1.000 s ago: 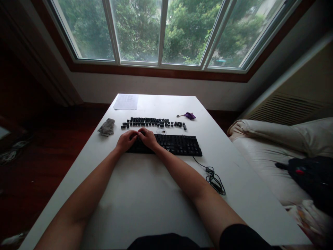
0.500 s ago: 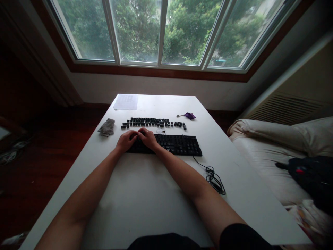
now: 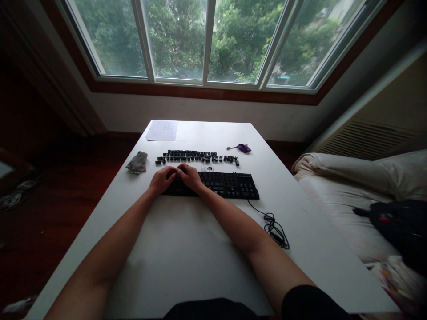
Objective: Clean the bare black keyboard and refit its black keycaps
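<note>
A black keyboard (image 3: 230,186) lies across the white table, its left part covered by my hands. My left hand (image 3: 163,179) is curled at the keyboard's upper left, with its fingers bent inward. Close against it, my right hand (image 3: 189,176) reaches over the keys, its fingertips drawn together near the left thumb. Whatever lies between the fingertips is too small and too hidden to make out. Beyond the hands, loose black keycaps (image 3: 190,155) stand in rows on the table. A small clear round piece (image 3: 207,169) sits just behind the keyboard.
A grey cloth (image 3: 137,163) lies left of the keycaps, and a paper sheet (image 3: 162,130) at the far left corner. A brush (image 3: 232,147) touches a purple item (image 3: 243,148) at the back right. The coiled cable (image 3: 275,229) rests beside my right forearm. A sofa (image 3: 343,200) stands at right.
</note>
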### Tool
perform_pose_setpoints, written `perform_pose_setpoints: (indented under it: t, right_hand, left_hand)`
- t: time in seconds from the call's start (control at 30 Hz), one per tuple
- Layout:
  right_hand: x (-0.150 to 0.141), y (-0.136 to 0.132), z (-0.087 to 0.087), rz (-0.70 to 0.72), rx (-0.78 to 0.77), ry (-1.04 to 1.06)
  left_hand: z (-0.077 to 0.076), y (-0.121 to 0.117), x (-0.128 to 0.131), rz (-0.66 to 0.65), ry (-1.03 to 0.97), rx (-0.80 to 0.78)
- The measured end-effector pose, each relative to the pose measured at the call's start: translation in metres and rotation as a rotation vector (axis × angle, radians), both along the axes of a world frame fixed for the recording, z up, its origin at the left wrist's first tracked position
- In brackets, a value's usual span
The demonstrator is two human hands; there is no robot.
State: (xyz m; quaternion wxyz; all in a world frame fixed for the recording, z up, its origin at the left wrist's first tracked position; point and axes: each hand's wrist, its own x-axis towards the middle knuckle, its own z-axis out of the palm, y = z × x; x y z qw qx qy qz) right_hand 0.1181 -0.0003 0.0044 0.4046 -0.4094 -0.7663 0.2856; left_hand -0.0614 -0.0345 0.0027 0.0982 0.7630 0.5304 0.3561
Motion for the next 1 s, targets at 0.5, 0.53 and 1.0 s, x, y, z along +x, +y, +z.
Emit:
perform_pose_setpoints:
  t: [0.5,0.53,1.0]
  right_hand:
    - [-0.0003,-0.0006,0.0009,-0.004,-0.015,-0.004]
    - [-0.0003,-0.0004,0.0007,-0.004,-0.013,-0.004]
    - [0.0001,-0.0006,0.0007,0.002,0.000,0.009]
  left_hand:
    - [0.0015,-0.0007,0.0004,0.004,0.000,-0.004]
    - [0.0014,-0.0007,0.0004,0.005,0.000,-0.003]
    - [-0.0005,0.0011,-0.0005,0.003,0.011,-0.003]
